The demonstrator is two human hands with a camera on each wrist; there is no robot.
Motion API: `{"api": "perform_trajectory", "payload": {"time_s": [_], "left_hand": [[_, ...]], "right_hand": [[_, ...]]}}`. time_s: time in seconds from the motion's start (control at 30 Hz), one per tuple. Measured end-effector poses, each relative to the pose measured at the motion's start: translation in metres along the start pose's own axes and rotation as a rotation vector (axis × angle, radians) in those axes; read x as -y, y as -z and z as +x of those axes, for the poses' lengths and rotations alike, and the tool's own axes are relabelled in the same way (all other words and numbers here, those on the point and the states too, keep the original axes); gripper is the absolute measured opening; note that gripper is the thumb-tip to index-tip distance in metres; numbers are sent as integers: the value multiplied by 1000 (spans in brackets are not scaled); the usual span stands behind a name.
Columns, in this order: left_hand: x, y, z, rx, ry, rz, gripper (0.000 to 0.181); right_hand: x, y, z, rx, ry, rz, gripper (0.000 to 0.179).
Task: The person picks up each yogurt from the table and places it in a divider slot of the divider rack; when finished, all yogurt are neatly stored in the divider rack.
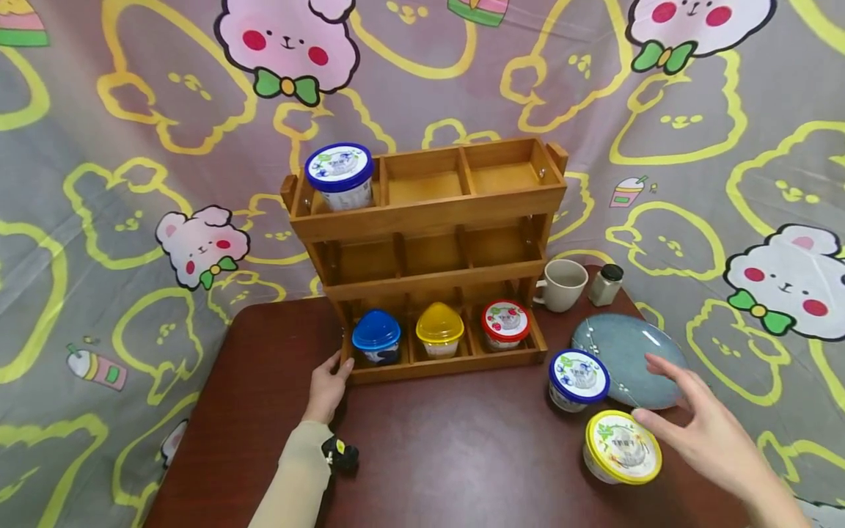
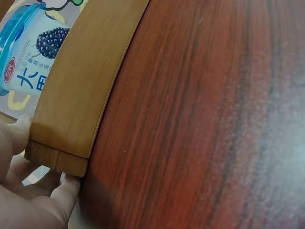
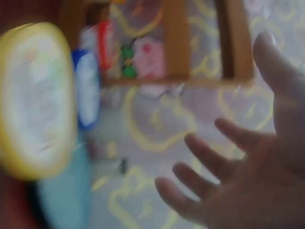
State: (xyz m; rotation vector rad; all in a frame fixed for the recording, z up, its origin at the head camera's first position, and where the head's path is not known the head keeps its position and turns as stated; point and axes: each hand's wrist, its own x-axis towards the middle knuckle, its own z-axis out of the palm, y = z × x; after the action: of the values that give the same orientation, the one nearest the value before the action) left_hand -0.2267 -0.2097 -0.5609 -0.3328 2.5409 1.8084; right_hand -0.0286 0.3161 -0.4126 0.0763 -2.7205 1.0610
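My left hand [image 1: 326, 389] holds the lower left corner of a three-tier wooden rack [image 1: 422, 213]; in the left wrist view the thumb [image 2: 19, 136] lies on one side of the corner and fingers on the other. My right hand [image 1: 706, 425], fingers spread and holding nothing, hovers beside a yellow-lidded tub [image 1: 623, 447]. Behind that tub stands a blue-lidded tub [image 1: 579, 380] at the plate's edge. On the bottom tier sit a blue domed cup [image 1: 377, 337], a yellow domed cup [image 1: 440, 330] and a red-lidded tub [image 1: 505, 325]. Another blue-lidded tub [image 1: 339, 176] occupies the top left compartment.
A blue-grey plate [image 1: 650, 352] lies at the right, partly behind my right hand. Past it are a pale mug [image 1: 564, 284] and a small black-capped jar [image 1: 605, 284]. A patterned curtain [image 1: 422, 81] hangs close behind the dark wooden table [image 1: 449, 455].
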Motion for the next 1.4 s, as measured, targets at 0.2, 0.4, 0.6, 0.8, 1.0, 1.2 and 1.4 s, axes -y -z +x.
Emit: {"api": "perform_trajectory", "payload": {"time_s": [0.2, 0.4, 0.6, 0.8, 1.0, 1.2, 1.4], "left_hand": [[0, 1, 1, 10, 22, -7, 56], [1, -2, 0, 13, 25, -7, 56], [1, -1, -1, 14, 41, 1, 57], [0, -1, -1, 12, 41, -4, 58], [0, -2, -1, 11, 38, 6, 58], [3, -2, 0, 1, 30, 0, 59], [3, -3, 1, -15, 18, 1, 55]], "right_hand": [[-47, -23, -31, 60, -76, 35, 92], [-70, -42, -48, 108, -107, 142, 98], [-84, -52, -50, 129, -56, 288, 96], [-86, -58, -45, 200, -96, 402, 90], [-85, -60, -39, 254, -213, 292, 98], [-87, -64, -38, 266, -203, 184, 107], [-85, -69, -37, 254, -188, 117, 107]]}}
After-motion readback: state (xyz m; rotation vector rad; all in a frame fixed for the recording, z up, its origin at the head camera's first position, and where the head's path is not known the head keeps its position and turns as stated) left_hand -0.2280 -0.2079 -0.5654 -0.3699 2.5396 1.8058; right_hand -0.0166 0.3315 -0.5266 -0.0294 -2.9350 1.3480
